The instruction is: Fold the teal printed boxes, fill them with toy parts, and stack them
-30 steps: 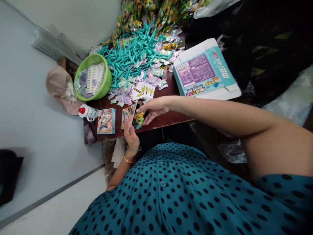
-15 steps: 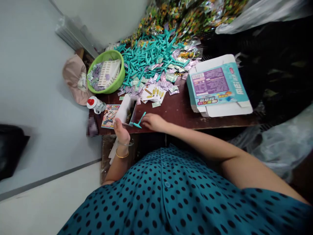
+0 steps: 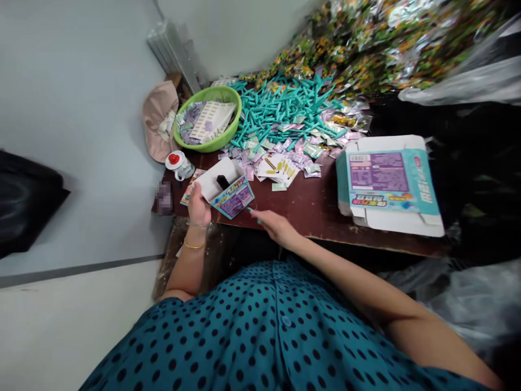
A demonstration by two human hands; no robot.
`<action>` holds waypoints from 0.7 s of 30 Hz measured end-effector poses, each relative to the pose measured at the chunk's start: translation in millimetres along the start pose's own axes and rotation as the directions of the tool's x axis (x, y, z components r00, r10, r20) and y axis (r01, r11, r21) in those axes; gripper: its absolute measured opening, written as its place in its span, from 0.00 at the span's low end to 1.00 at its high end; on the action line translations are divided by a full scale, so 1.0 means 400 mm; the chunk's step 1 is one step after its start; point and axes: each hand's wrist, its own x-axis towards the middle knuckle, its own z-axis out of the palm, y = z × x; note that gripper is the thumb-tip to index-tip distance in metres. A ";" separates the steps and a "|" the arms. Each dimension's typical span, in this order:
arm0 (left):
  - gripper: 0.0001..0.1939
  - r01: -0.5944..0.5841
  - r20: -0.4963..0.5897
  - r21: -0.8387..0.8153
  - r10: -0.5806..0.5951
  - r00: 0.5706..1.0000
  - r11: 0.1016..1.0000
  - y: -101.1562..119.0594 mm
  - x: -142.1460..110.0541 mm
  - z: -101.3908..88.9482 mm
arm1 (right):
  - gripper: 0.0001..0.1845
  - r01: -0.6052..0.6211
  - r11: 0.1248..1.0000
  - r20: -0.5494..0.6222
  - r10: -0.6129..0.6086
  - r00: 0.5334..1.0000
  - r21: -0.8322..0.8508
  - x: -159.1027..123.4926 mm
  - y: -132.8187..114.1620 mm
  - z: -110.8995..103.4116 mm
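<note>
My left hand grips the left side of a small cardboard box, thumb up along its white inner wall. The box is open and tilted, with a purple and teal printed face toward me. A black piece shows inside it. Just right of the box, my right hand holds a small teal plastic T-shaped tool; only bits of it show at the fingers. A printed leaflet lies partly under the box. Behind, fanned cards with pickaxe pictures rest on the table.
A pile of teal tools and small sachets covers the table's back. On the left stand a green basket and a lidded mug. Flattened printed boxes lie right. Bags of colourful pieces are heaped behind.
The teal T-shaped tool, earlier lying at the box's edge beside my right fingers, is now in my right hand, away from the box. The box has turned, showing its printed face. The view has shifted.
</note>
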 end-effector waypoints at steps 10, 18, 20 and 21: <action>0.25 0.088 0.120 0.018 -0.089 0.989 0.996 -0.026 -0.110 0.103 | 0.22 0.253 0.942 -0.032 -0.266 0.963 -0.220 0.158 -0.197 -0.260; 0.24 0.097 0.092 -0.060 -0.091 0.992 0.993 -0.041 -0.110 0.105 | 0.16 0.268 0.907 -0.184 -0.339 0.923 -0.325 0.172 -0.099 -0.177; 0.24 0.103 0.092 -0.057 -0.097 0.991 0.993 -0.040 -0.109 0.108 | 0.16 0.236 0.919 -0.254 -0.322 0.912 -0.315 0.169 -0.095 -0.185; 0.24 0.102 0.087 -0.059 -0.096 0.992 0.993 -0.039 -0.109 0.111 | 0.16 0.202 0.926 -0.310 -0.304 0.901 -0.321 0.166 -0.092 -0.192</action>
